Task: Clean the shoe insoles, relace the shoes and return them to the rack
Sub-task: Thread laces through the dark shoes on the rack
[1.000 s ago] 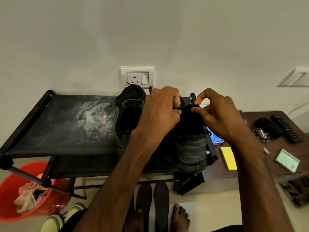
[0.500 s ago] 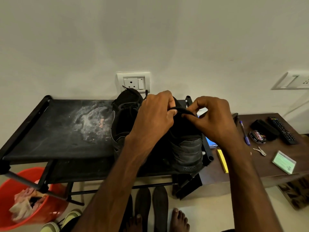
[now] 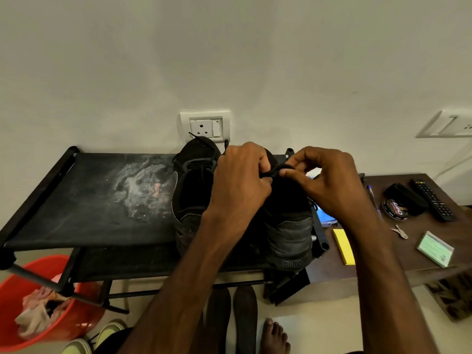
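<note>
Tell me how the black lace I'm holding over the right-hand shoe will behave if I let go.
Probably floppy: the lace curves in a loop between the left hand and right hand. Likely light, since fingertip pinches hold it. Released, it would probably drop limp onto the shoe.

We see dim, warm indoor light; the wall [image 3: 229, 60] darkens toward the corners. Wide-angle bending curves the edges. The red bucket [image 3: 15, 290] is blurred, and the black shoes [image 3: 288, 233] lose detail.
</note>
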